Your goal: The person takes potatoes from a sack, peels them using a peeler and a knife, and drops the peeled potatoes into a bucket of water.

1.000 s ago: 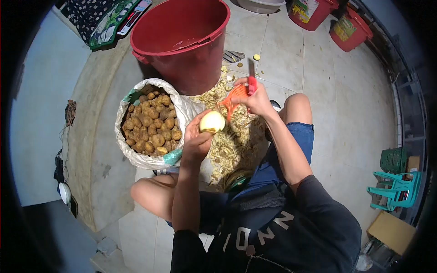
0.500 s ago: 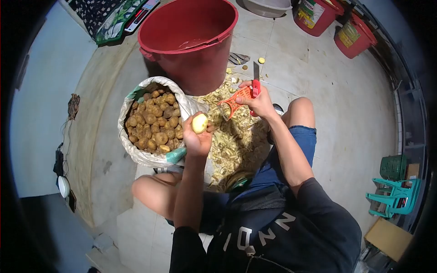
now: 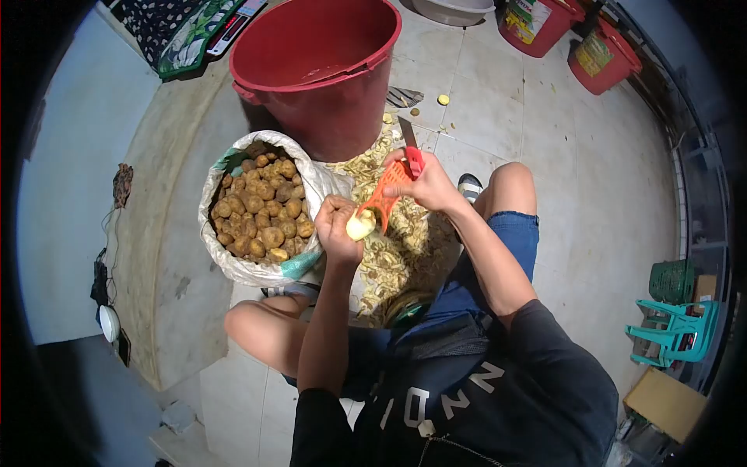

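Note:
My left hand (image 3: 338, 227) is closed around a pale, peeled potato (image 3: 360, 226) just right of the sack. In my right hand (image 3: 433, 185) are an orange peeler (image 3: 386, 193) and a red-handled knife (image 3: 415, 160), whose blade points up and away from me. The peeler's head touches or nearly touches the potato; exact contact is hard to make out. Beside my left hand stands a white sack (image 3: 227, 266), rolled open and full of unpeeled potatoes (image 3: 261, 204). Peelings (image 3: 405, 253) cover the floor under both hands.
A large red tub (image 3: 334, 117) stands beyond the sack. Two red buckets (image 3: 537, 31) and a pale basin (image 3: 455, 11) are at the far side. A scale (image 3: 233, 29) lies far left. Turquoise stools (image 3: 677, 335) stand at right. Potato pieces (image 3: 443, 100) dot the tiles.
My right hand has moved left and slightly down, bringing the peeler to the potato. The knife blade has tilted left. My left hand has turned the potato and closed more around it.

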The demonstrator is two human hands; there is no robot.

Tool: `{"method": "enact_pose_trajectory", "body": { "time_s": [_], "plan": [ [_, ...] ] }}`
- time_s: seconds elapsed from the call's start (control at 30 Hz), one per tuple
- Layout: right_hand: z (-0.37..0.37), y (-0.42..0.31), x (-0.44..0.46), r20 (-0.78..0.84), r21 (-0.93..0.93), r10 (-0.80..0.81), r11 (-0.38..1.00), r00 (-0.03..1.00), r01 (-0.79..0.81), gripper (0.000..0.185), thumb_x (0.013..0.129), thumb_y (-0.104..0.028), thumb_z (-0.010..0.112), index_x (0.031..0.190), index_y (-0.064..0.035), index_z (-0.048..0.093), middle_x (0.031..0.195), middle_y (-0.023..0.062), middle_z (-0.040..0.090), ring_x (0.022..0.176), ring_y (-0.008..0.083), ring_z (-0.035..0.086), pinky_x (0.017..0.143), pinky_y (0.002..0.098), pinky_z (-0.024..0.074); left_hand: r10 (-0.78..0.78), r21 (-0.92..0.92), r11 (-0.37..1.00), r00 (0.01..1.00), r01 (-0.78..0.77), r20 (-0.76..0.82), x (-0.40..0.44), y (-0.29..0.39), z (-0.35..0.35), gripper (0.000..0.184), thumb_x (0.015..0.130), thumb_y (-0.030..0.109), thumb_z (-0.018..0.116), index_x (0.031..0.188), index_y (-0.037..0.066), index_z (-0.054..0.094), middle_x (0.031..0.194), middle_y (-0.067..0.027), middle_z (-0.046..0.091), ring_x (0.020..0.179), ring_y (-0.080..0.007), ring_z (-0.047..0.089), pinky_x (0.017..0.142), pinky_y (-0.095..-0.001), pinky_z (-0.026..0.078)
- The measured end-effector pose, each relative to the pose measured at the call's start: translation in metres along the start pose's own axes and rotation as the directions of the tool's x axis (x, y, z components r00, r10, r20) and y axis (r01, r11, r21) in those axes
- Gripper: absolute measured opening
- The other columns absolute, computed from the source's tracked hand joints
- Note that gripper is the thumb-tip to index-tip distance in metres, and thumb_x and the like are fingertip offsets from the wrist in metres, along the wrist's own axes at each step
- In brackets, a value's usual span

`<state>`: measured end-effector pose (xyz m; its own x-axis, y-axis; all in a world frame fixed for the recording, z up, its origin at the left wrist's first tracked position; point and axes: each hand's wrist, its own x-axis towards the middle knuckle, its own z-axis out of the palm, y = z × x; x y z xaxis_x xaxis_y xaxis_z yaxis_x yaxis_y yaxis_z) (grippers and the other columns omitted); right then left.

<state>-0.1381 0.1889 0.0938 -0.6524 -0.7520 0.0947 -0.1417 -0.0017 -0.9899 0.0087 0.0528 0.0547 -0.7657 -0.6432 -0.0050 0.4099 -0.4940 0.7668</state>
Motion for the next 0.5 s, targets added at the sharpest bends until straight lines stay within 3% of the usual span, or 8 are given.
{"method": "enact_pose_trajectory", "body": {
  "time_s": [0.1,0.2,0.23,0.27,0.3,0.37,0.4,0.5],
  "plan": [
    [-0.013,0.012,0.010,-0.218,0.067,0.114,0.993,0.969,-0.102,0.043,0.068,-0.013,0.087,0.101,-0.0024,0.062,0.084,-0.0019,0.062,0.079,0.0070,0.056,0.072,0.0240,0.0468,0.041,0.116,0.992,0.998,-0.045,0.037,0.001,0.005,0.006,0.005,0.084,0.002,0.048,0.079,0.002,0.049,0.076,-0.0060,0.051,0.068,-0.0135,0.050,0.067,-0.0271,0.046],
    [-0.004,0.002,0.003,-0.036,0.093,0.086,0.992,0.996,-0.082,0.043,0.068,-0.011,0.087,0.101,-0.0025,0.061,0.084,-0.0004,0.063,0.076,0.0074,0.057,0.070,0.0249,0.0480,-0.018,0.012,1.000,1.000,0.017,0.014,-0.001,0.009,0.010,0.004,0.084,0.002,0.049,0.080,0.001,0.049,0.076,-0.0059,0.051,0.066,-0.0135,0.049,0.064,-0.0275,0.045],
    [0.001,0.001,-0.001,0.071,0.099,0.043,0.994,0.997,-0.050,0.043,0.068,-0.010,0.087,0.102,-0.0028,0.061,0.085,0.0004,0.063,0.074,0.0079,0.058,0.068,0.0255,0.0493,0.094,0.182,0.977,0.993,-0.107,0.077,0.002,0.005,0.006,0.005,0.084,0.004,0.049,0.080,0.002,0.048,0.075,-0.0059,0.051,0.065,-0.0143,0.050,0.061,-0.0278,0.045],
    [-0.008,0.007,0.004,0.028,-0.143,0.080,0.987,0.996,-0.075,0.043,0.069,-0.011,0.086,0.103,-0.0026,0.061,0.086,0.0006,0.063,0.075,0.0086,0.059,0.070,0.0257,0.0498,0.192,0.337,0.911,0.968,-0.236,0.160,0.002,0.002,0.003,0.006,0.085,0.005,0.049,0.080,0.003,0.048,0.074,-0.0059,0.050,0.064,-0.0150,0.050,0.058,-0.0282,0.045],
    [-0.011,0.014,0.005,0.027,-0.142,0.080,0.987,0.996,-0.075,0.043,0.069,-0.011,0.086,0.103,-0.0026,0.061,0.086,0.0006,0.063,0.075,0.0086,0.059,0.070,0.0257,0.0498,0.191,0.338,0.911,0.968,-0.236,0.161,0.000,0.000,0.001,0.006,0.085,0.005,0.049,0.080,0.003,0.048,0.074,-0.0059,0.050,0.064,-0.0150,0.050,0.058,-0.0282,0.045],
    [-0.015,0.027,0.009,-0.155,0.049,0.099,0.995,0.983,-0.092,0.044,0.068,-0.010,0.086,0.104,-0.0021,0.061,0.086,0.0000,0.062,0.077,0.0085,0.058,0.071,0.0254,0.0492,-0.189,-0.260,0.949,0.982,0.177,-0.024,-0.001,-0.001,0.000,0.009,0.087,0.010,0.049,0.080,0.006,0.047,0.073,-0.0061,0.050,0.061,-0.0171,0.052,0.049,-0.0290,0.043],
    [-0.006,0.007,0.003,-0.087,0.114,0.073,0.991,0.993,-0.063,0.044,0.068,-0.009,0.086,0.103,-0.0018,0.060,0.085,0.0000,0.062,0.078,0.0084,0.057,0.071,0.0256,0.0492,-0.221,-0.318,0.917,0.971,0.240,0.094,-0.001,0.002,-0.003,0.012,0.090,0.015,0.045,0.080,0.010,0.047,0.072,-0.0053,0.050,0.058,-0.0177,0.051,0.044,-0.0295,0.039],
    [0.005,0.005,-0.001,-0.021,-0.020,0.038,0.999,0.999,-0.038,0.044,0.068,-0.010,0.087,0.101,-0.0018,0.060,0.086,0.0003,0.062,0.078,0.0083,0.058,0.071,0.0257,0.0493,-0.362,-0.377,0.867,0.932,0.327,-0.025,0.002,-0.008,-0.008,0.014,0.092,0.018,0.042,0.080,0.013,0.048,0.070,-0.0040,0.050,0.055,-0.0168,0.049,0.041,-0.0298,0.037]
  ]
}}
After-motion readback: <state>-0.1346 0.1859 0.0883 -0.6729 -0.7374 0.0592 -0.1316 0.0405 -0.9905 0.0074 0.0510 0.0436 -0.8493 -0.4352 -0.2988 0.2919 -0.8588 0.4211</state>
